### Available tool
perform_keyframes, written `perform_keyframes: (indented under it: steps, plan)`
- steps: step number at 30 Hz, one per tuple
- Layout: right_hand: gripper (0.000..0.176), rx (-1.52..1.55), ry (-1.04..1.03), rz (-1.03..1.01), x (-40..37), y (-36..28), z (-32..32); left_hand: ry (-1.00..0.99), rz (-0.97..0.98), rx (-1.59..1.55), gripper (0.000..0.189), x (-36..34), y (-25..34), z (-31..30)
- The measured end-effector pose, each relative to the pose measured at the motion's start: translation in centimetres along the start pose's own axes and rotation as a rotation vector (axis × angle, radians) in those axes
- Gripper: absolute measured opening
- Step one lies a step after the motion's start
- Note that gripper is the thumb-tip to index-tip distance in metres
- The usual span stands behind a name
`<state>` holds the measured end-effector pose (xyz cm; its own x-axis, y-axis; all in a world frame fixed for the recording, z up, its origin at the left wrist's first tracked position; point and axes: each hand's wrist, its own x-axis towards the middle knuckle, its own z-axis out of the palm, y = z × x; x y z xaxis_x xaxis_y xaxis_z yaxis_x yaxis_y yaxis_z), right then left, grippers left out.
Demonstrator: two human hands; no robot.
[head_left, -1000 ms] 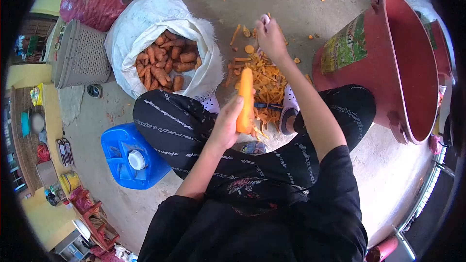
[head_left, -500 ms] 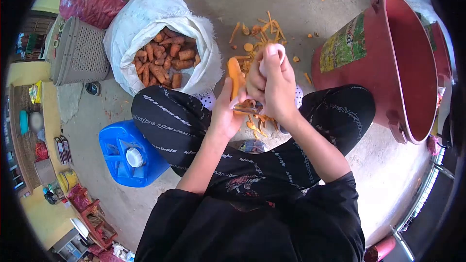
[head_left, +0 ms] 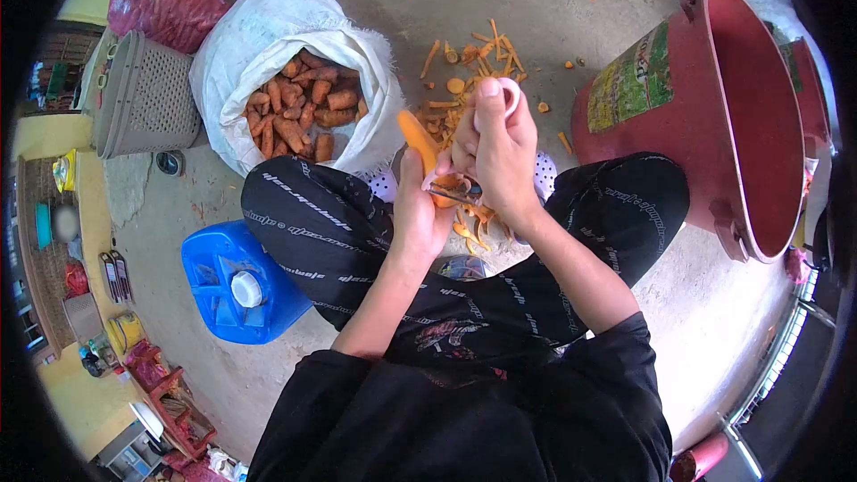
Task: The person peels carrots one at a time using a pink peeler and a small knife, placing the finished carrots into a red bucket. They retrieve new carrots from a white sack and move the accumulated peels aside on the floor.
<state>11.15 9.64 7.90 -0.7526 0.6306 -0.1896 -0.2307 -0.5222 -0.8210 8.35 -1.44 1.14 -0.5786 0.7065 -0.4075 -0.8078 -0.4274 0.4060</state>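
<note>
My left hand point(head_left: 420, 214) is closed around a peeled orange carrot point(head_left: 417, 139), whose smooth upper end sticks out past the thumb and points up and to the left. Wrapped in the fingers of my right hand point(head_left: 505, 159) is a peeler with a pale, ring-ended handle point(head_left: 511, 96). Its dark metal blade point(head_left: 453, 196) lies across the lower end of the carrot, between both hands. Part of that end is hidden by fingers. Beneath them, carrot peels point(head_left: 473, 230) lie on the floor, with more strips and cut ends point(head_left: 500, 52) farther ahead.
A white sack point(head_left: 259, 36) full of unpeeled carrots point(head_left: 290, 129) stands ahead on the left, beside a grey perforated basket point(head_left: 156, 98) and a red mesh sack point(head_left: 165, 0). A blue jerrycan point(head_left: 219, 254) is by my left knee. On the right leans a large red bucket point(head_left: 714, 125).
The carrot has tilted further to the left, and my left hand has turned slightly with it. My right hand has shifted a little left with the peeler.
</note>
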Motion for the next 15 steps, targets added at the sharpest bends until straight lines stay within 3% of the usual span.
perform_keyframes:
  steps: [3,6,9,15]
  plan:
    - [0.031,-0.008,-0.056,0.048,0.8,0.2,-0.6,-0.085,0.010,0.044,0.033,-0.2,0.3,0.3]
    - [0.030,0.037,-0.090,0.141,1.6,0.1,-0.6,0.109,0.029,0.183,0.034,-0.6,0.7,2.6]
    - [0.030,0.020,-0.072,0.203,2.1,0.3,-0.4,0.019,0.052,0.150,0.032,-0.3,0.6,1.1]
    - [0.028,0.052,0.006,0.318,2.7,0.7,-0.1,0.053,0.081,0.128,0.028,0.1,0.6,0.2]
